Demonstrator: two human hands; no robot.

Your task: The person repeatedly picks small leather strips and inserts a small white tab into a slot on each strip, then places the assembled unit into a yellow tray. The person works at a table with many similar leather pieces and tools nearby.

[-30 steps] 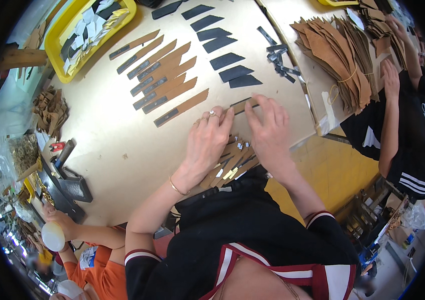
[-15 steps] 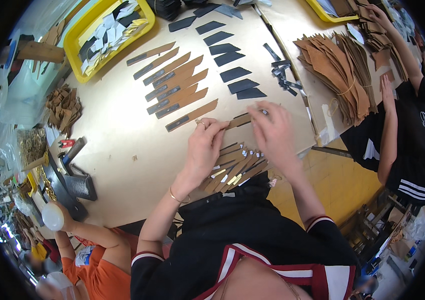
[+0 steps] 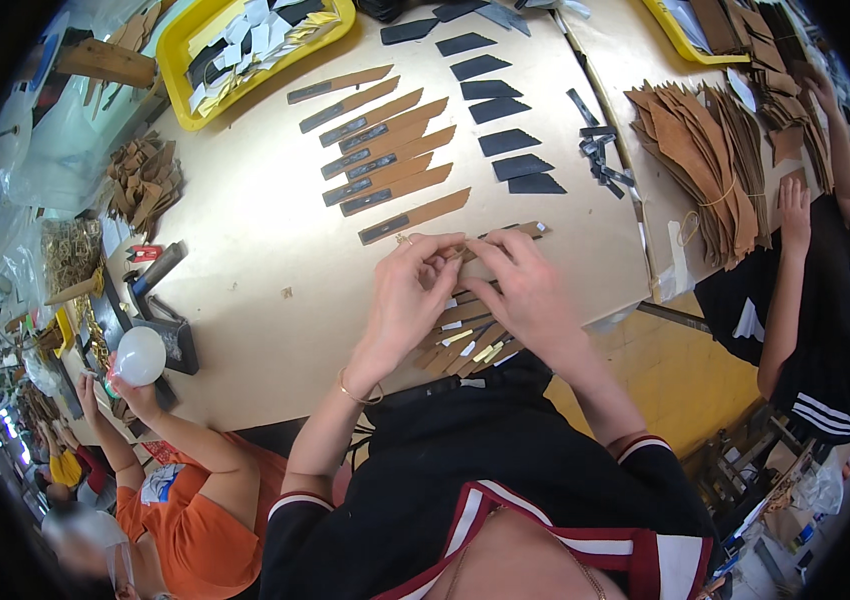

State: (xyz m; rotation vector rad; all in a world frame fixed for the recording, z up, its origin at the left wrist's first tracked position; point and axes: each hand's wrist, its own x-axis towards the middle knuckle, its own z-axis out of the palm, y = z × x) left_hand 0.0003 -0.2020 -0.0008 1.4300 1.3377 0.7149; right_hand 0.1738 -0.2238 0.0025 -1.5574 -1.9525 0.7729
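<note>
Hands (image 3: 525, 287) pinching brown strip (image 3: 530, 231) over table (image 3: 265, 340).

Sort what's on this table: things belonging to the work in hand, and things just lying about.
Likely in use:
brown strip at the left hand and right hand
pile of brown strips near the body
dark-patched strips in a row
black slanted pieces

Apparently just lying about:
dark-handled tool
small red item
crumpled brown scraps
</note>
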